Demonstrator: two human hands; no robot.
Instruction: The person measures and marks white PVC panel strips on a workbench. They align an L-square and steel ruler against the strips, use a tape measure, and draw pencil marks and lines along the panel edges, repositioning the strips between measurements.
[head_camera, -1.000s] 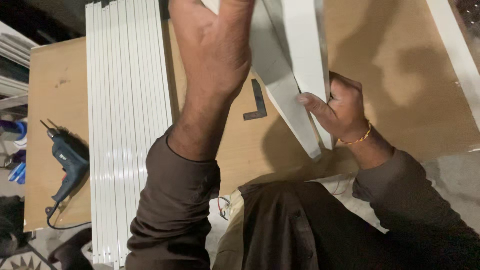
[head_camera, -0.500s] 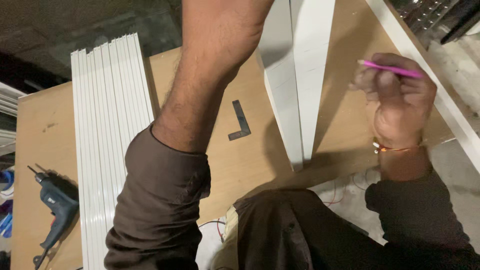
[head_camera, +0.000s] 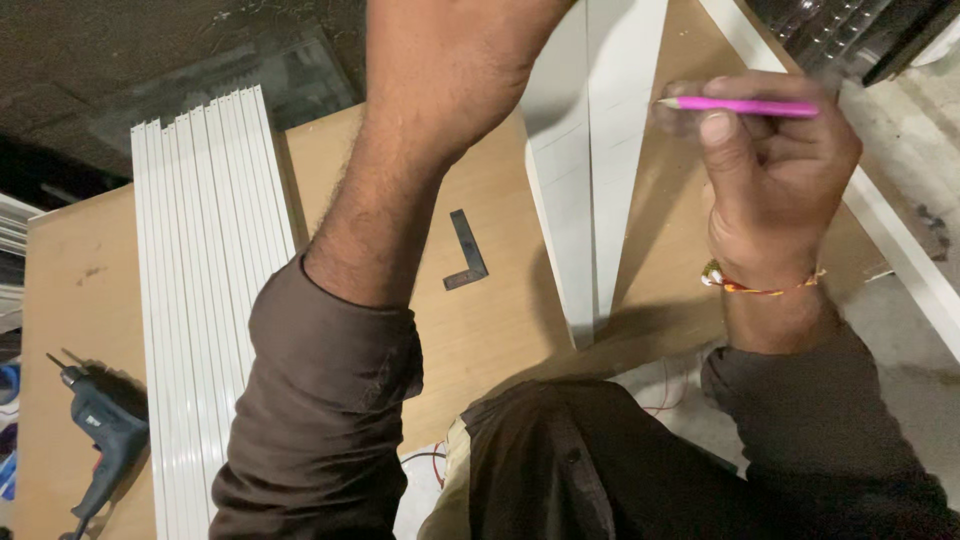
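**Pencil up, strips braced**

R hand (head_camera: 770, 190) is clenched round a pink pencil (head_camera: 745, 106), thumb and fingers pinching it near the tip end. Pencil lies roughly level, tip pointing left toward two white strips (head_camera: 590, 170), hovering above them w/o touching. Held like that, prob. to bring the tip onto a strip. L forearm runs up and out the top of view; L hand (head_camera: 450, 60) is mostly cut off, so fingers can't be told. It sits near the strips' upper part, maybe steadying them. Strips lean together in a narrow V on the board (head_camera: 500, 310). Small square (head_camera: 466, 252) lies flat just left of them. Stack of white strips (head_camera: 205, 300) further left, drill (head_camera: 100, 430) at board's edge.
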